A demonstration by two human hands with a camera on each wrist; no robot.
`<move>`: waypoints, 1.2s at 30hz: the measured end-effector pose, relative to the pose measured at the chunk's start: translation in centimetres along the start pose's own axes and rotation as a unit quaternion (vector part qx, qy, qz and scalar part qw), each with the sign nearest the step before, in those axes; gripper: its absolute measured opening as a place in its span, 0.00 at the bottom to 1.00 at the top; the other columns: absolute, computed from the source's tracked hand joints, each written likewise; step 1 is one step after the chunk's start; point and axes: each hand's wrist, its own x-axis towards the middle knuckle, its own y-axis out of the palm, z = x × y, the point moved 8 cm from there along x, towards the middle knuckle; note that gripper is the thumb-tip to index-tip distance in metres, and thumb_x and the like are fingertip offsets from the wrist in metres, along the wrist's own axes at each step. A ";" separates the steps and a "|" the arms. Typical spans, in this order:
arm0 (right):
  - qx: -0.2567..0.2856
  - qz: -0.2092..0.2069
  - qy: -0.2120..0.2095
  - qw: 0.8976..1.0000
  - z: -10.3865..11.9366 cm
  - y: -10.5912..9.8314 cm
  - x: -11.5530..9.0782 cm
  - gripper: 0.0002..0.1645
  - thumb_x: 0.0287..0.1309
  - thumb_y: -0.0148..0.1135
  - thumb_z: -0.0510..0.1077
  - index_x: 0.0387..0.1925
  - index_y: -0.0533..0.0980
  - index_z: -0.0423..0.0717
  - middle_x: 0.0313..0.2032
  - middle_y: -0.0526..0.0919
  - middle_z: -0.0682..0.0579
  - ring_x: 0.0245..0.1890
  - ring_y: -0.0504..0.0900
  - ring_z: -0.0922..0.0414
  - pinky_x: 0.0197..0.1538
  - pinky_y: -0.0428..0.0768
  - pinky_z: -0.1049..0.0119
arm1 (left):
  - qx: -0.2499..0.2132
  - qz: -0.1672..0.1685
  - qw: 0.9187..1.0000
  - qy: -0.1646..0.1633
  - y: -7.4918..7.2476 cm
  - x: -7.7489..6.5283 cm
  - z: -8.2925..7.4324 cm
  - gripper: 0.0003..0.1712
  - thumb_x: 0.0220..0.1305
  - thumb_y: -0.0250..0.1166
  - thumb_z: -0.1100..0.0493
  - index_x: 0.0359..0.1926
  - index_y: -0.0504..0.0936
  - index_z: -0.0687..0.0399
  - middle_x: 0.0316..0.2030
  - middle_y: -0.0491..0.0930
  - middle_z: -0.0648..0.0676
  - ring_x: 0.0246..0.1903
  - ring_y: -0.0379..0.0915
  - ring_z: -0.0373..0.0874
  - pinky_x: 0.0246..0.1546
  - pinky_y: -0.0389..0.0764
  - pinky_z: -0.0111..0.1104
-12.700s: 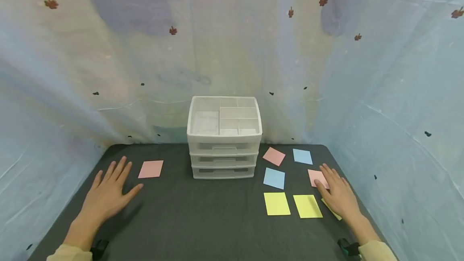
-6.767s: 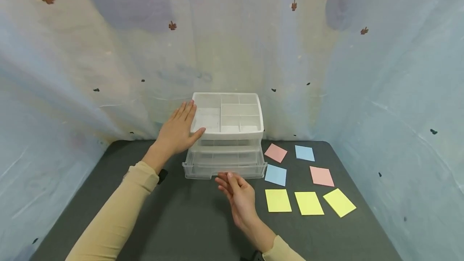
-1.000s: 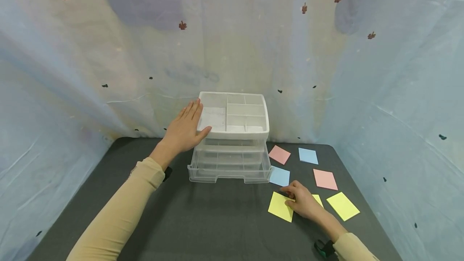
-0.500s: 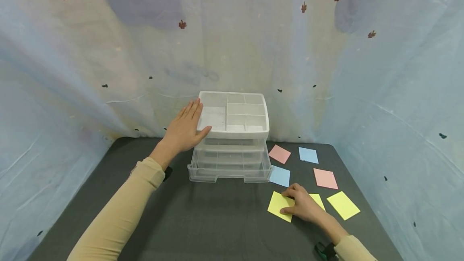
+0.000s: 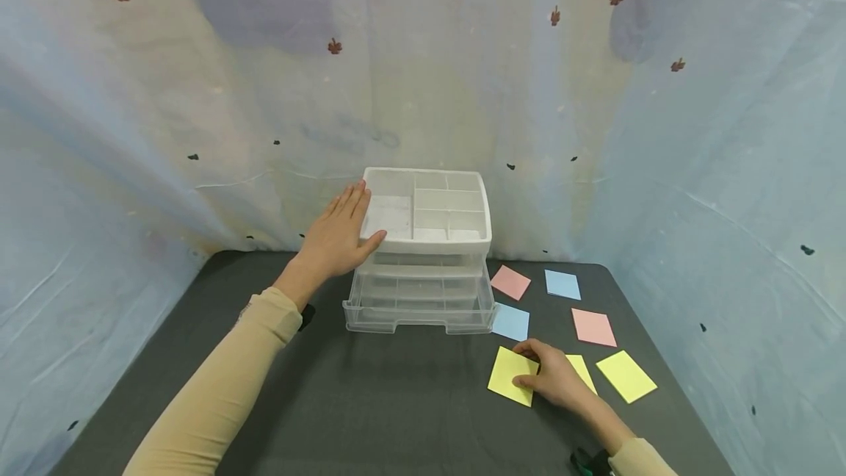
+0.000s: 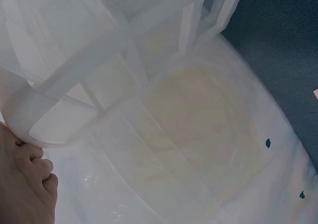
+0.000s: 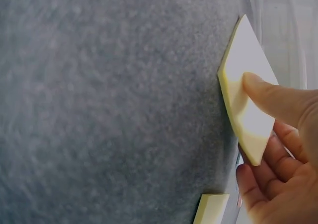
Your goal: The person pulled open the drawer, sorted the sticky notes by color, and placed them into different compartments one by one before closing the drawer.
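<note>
A yellow sticky note pad (image 5: 509, 374) is pinched in my right hand (image 5: 557, 377), its near edge lifted a little off the table. In the right wrist view the thumb lies on top of the pad (image 7: 251, 97) and fingers are underneath. My left hand (image 5: 333, 237) rests with straight fingers on the left rim of the white drawer organizer (image 5: 432, 247). The left wrist view shows part of this hand (image 6: 27, 179) by the organizer's corner. The clear bottom drawer (image 5: 419, 319) is pulled out towards me; nothing shows inside.
Another yellow pad (image 5: 581, 373) is partly behind my right hand, with a third yellow pad (image 5: 626, 376) to its right. Farther back lie blue pads (image 5: 510, 322), (image 5: 562, 284) and pink pads (image 5: 510, 282), (image 5: 593, 327). A patterned curtain (image 5: 423, 79) surrounds the dark table (image 5: 396, 417).
My left hand moved onto the organizer and the bottom drawer came out. My right hand went to the yellow pad, now pinched and slightly turned. The left pink pad's spot is behind my arm.
</note>
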 end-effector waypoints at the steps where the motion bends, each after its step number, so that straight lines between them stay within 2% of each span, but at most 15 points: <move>1: 0.005 -0.010 -0.003 1.000 0.0 -0.1 -0.1 0.26 0.48 0.83 0.38 0.50 0.82 0.41 0.44 0.87 0.53 0.43 0.84 0.56 0.48 0.84 0.55 | 0.000 0.000 1.000 0.000 0.0 0.0 0.0 0.52 0.79 0.41 0.29 0.84 0.38 0.61 0.83 0.30 0.59 0.82 0.28 0.55 0.82 0.41 0.48; 7: 0.020 -0.060 -0.025 0.998 0.1 -0.9 -0.7 0.18 0.56 0.77 0.33 0.48 0.85 0.43 0.44 0.89 0.52 0.43 0.86 0.56 0.41 0.82 0.66 | 0.000 0.002 1.000 0.000 0.1 0.1 -0.1 0.52 0.79 0.41 0.30 0.83 0.36 0.61 0.83 0.29 0.59 0.82 0.28 0.55 0.82 0.40 0.48; 13: 0.061 -0.078 -0.022 0.995 0.5 -1.6 -1.1 0.14 0.61 0.72 0.31 0.47 0.86 0.44 0.44 0.89 0.51 0.42 0.86 0.55 0.38 0.79 0.69 | -0.003 0.001 1.000 0.002 -0.2 0.1 -0.1 0.52 0.79 0.42 0.30 0.83 0.37 0.62 0.83 0.30 0.60 0.82 0.27 0.55 0.82 0.41 0.49; 21: 0.078 -0.091 -0.007 0.993 0.7 -2.1 -1.4 0.13 0.63 0.71 0.32 0.47 0.86 0.45 0.44 0.90 0.51 0.45 0.88 0.53 0.42 0.85 0.67 | 0.001 0.003 1.000 -0.001 -0.2 -0.1 -0.2 0.52 0.79 0.43 0.30 0.83 0.39 0.62 0.83 0.31 0.60 0.82 0.29 0.56 0.82 0.41 0.48; 29: 0.067 -0.124 -0.023 0.990 1.4 -3.5 -1.5 0.13 0.63 0.71 0.32 0.48 0.87 0.46 0.44 0.90 0.52 0.44 0.87 0.55 0.42 0.85 0.66 | -0.002 -0.001 1.000 0.001 -0.2 -0.1 -0.3 0.52 0.80 0.43 0.31 0.83 0.41 0.64 0.83 0.32 0.60 0.82 0.31 0.57 0.82 0.43 0.49; 36: 0.051 -0.155 -0.063 0.985 2.6 -5.3 -1.4 0.13 0.64 0.70 0.32 0.49 0.86 0.44 0.44 0.90 0.50 0.45 0.88 0.51 0.43 0.85 0.65 | 0.004 -0.004 1.000 0.001 -0.2 -0.1 -0.3 0.52 0.80 0.43 0.31 0.83 0.41 0.64 0.83 0.32 0.61 0.82 0.31 0.57 0.81 0.45 0.50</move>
